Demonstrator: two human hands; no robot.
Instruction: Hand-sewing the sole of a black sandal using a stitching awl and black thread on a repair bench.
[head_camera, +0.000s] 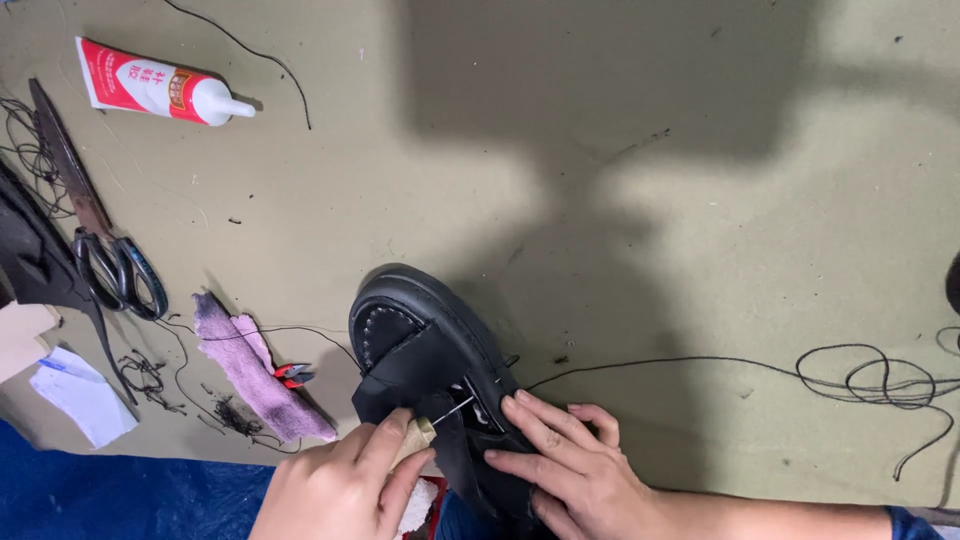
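Black leather shoe (415, 340), toe up, wooden-handled awl (425, 428) piercing its upper, black thread (700, 363) trailing right

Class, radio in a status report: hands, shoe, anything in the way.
Left hand grips awl, tip in black shoe. Right hand presses shoe. Loose black thread beside shoe.

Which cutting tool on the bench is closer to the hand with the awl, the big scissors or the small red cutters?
The red cutters, lying against the purple rag just above the left hand. The scissors lie farther left.
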